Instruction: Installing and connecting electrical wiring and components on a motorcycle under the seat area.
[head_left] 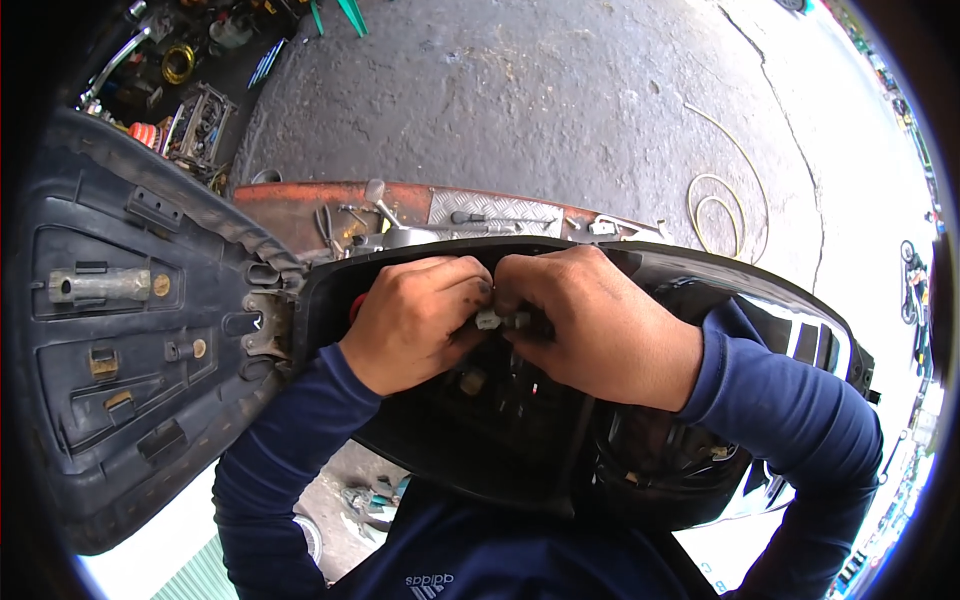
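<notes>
My left hand (425, 320) and my right hand (595, 325) meet over a dark open compartment (490, 440) of a two-wheeler, with fingers bent round a small pale grey connector-like piece (488, 319). The thumb and fingers of both hands are closed at that piece; what lies behind them is hidden. Just left of my left hand a red part (356, 305) shows partly. The raised seat (140, 230) stands open on the left, its ribbed underside facing up with a short metal tube (100, 285) clipped to it, and is hinged (268, 322) to the compartment.
An orange platform (300, 205) with scattered tools and a diamond-plate panel (495, 210) lies beyond the compartment. A pale hose (720, 215) coils on the rough floor (550, 100). Metal parts (200, 125) crowd the upper left. Parked two-wheelers (910, 280) show at the far right edge.
</notes>
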